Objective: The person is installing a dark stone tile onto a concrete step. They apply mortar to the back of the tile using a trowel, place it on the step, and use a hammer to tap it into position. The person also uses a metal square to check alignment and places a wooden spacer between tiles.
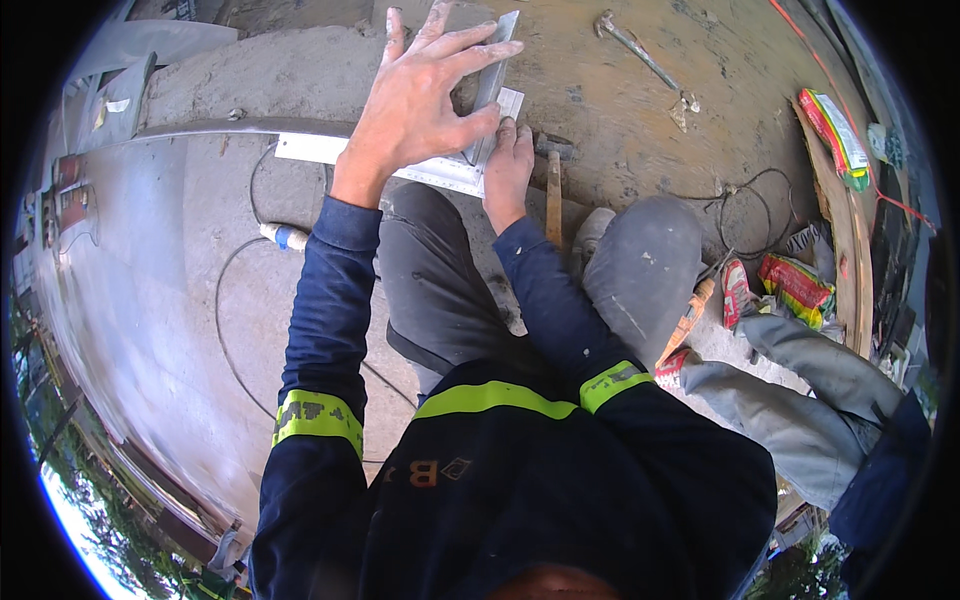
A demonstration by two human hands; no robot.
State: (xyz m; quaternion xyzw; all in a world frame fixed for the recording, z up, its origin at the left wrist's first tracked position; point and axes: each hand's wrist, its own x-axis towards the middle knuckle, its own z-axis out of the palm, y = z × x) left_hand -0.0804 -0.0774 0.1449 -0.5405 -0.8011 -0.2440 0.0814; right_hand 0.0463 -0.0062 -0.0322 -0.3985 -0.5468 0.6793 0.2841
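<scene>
My left hand (425, 100) is over a grey metal strip (501, 40), fingers spread, fingertips and thumb resting on or just above it. Below that strip lies a silver square with a marked rule (436, 175), its long white arm reaching left under my left wrist. My right hand (508, 165) grips the upright part of the square near its corner, fingers curled against the metal; what lies under the fingertips is partly hidden. Just right of it a hammer (554, 190) with a wooden handle lies between my knees.
A claw-ended tool (645, 55) lies ahead. At right are bright packets (832, 135), a plank (846, 290), an orange-handled tool (690, 315) and a co-worker's legs (770, 390). Cables loop both sides, one with a connector (285, 236). A large sheet (130, 300) lies left.
</scene>
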